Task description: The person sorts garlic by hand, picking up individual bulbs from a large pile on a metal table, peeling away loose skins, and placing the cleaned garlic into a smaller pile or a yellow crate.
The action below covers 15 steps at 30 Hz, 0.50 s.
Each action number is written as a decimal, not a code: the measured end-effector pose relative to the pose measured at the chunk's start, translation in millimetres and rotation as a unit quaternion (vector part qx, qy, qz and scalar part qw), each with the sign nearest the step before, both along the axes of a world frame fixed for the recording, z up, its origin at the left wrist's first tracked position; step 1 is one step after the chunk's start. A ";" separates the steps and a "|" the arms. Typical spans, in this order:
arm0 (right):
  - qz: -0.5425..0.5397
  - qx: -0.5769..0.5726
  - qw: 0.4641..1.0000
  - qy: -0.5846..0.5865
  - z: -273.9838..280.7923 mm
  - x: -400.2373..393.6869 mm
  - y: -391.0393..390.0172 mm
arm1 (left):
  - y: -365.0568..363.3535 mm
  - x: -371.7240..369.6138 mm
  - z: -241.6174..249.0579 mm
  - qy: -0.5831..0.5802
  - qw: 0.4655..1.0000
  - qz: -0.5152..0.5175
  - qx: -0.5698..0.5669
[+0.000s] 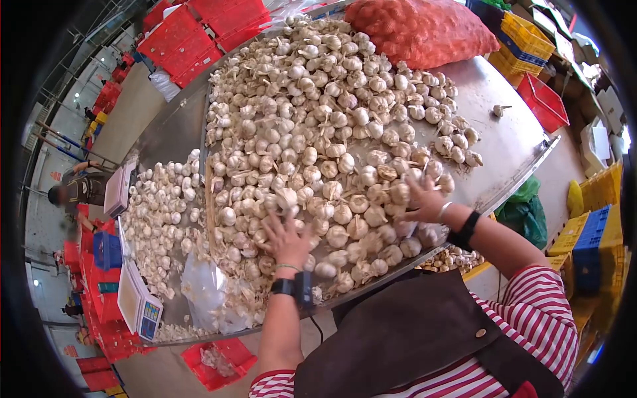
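A wide heap of garlic bulbs [312, 139] covers much of the metal table [511, 142]. My left hand [288, 243] rests on the near left part of the heap with its fingers spread, touching bulbs. At the heap's right edge, my right hand [426, 201] lies over bulbs with its fingers apart. Bulbs around both hands are partly blurred. Neither hand shows a bulb gripped in it. A dark band is on each wrist. Left of a low divider lies a second heap of smaller, paler garlic [162, 212].
A red mesh sack [421, 33] of garlic lies at the table's far end. Digital scales [137, 308] and a clear plastic bag [201, 285] are at the left. Red crates [179, 43] and yellow crates [527, 36] stand around. Another person [83, 189] is far left.
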State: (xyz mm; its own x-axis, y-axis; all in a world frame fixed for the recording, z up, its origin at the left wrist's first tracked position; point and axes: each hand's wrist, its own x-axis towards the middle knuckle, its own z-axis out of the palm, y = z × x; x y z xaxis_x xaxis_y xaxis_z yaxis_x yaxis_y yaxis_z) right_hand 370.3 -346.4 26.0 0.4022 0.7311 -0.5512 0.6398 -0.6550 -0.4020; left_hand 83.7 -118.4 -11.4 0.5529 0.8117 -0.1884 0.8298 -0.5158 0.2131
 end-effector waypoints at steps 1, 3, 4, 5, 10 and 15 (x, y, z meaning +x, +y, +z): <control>-0.006 -0.004 1.000 0.006 1.2 -17.0 17.0 | 15.8 0.9 4.7 0.043 0.999 0.022 0.007; 0.030 0.001 1.000 0.006 13.5 -54.3 49.3 | 42.6 -3.5 8.9 0.103 0.993 0.037 0.036; 0.074 0.010 0.997 -0.002 24.4 -73.3 64.8 | 53.5 -8.5 6.2 0.098 0.994 0.032 0.047; 0.108 0.018 0.994 -0.005 18.3 -92.4 80.2 | 65.0 -12.6 3.9 0.091 0.994 0.032 0.047; 0.168 0.071 0.983 0.036 28.3 -166.0 119.2 | 88.1 -27.6 3.9 -0.003 0.997 0.073 0.015; 0.299 0.250 0.901 0.191 30.6 -146.2 79.3 | 54.8 -55.7 -6.4 -0.003 0.997 0.055 0.063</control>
